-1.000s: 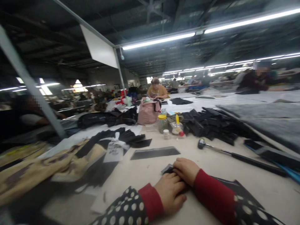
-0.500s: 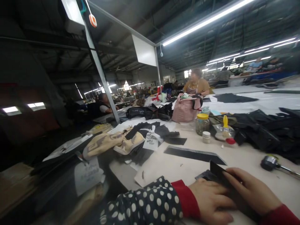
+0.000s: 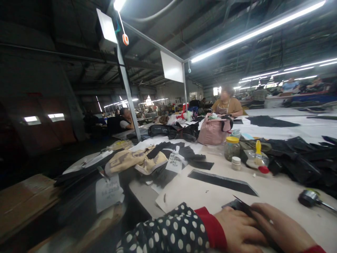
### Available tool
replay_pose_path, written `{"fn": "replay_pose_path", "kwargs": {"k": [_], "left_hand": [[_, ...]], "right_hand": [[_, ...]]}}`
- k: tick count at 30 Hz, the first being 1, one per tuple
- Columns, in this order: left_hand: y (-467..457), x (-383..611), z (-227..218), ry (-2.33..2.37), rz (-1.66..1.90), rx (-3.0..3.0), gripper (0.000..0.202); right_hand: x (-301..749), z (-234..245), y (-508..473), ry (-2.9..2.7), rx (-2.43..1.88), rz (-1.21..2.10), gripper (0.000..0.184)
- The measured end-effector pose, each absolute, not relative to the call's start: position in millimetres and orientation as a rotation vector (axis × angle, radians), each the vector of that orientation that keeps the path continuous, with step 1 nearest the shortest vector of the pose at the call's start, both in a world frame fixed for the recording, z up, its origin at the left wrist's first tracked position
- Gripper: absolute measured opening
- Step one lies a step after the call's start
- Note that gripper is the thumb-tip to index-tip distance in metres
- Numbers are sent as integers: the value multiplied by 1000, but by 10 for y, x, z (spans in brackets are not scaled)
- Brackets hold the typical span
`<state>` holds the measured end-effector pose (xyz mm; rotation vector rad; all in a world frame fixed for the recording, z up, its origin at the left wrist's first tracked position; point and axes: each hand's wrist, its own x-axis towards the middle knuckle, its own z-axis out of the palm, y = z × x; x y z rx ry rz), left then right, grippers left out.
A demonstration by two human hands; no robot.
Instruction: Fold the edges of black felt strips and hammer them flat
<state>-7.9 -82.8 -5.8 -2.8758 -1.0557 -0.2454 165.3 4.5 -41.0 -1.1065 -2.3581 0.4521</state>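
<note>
My left hand (image 3: 237, 225), in a red cuff and polka-dot sleeve, lies across a black strip of material (image 3: 242, 205) at the table's near edge. Its fingers are stretched out over the strip, with the thumb apart. On the strip's right side my right hand (image 3: 280, 223) has its fingers closed on it, the strip's thin edge standing up. A smaller dark piece (image 3: 228, 203) sits just beyond my left fingers, partly hidden. Farther out, another long black strip with grey edges (image 3: 222, 181) lies flat on the pale table.
A dark round-headed tool with a metal handle (image 3: 308, 198) lies at right. Beyond stand a yellow-lidded jar (image 3: 232, 149), a white-capped bottle (image 3: 236, 163) and a yellow-handled brush (image 3: 258, 149). Tagged black pieces (image 3: 181, 153) are heaped left. A person (image 3: 228, 103) sits across the table.
My view has tilted up and shifted left, so the scene sits lower and farther right. The upright strip in my right hand has tipped lower, toward the table.
</note>
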Motion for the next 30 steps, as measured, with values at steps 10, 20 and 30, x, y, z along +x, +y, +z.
{"fn": "replay_pose_path", "kwargs": {"k": [10, 20, 30], "left_hand": [[-784, -64, -93, -1149, -125, -2935, 39], [-749, -83, -155, -1141, -274, -2968, 35], [-703, -140, -239, -1267, -546, -2771, 29]], "right_hand": [[1622, -466, 49, -2549, -1032, 327, 27], [1691, -584, 120, -2434, -1023, 473, 31], [1673, -567, 125, -2427, -959, 522, 27]]}}
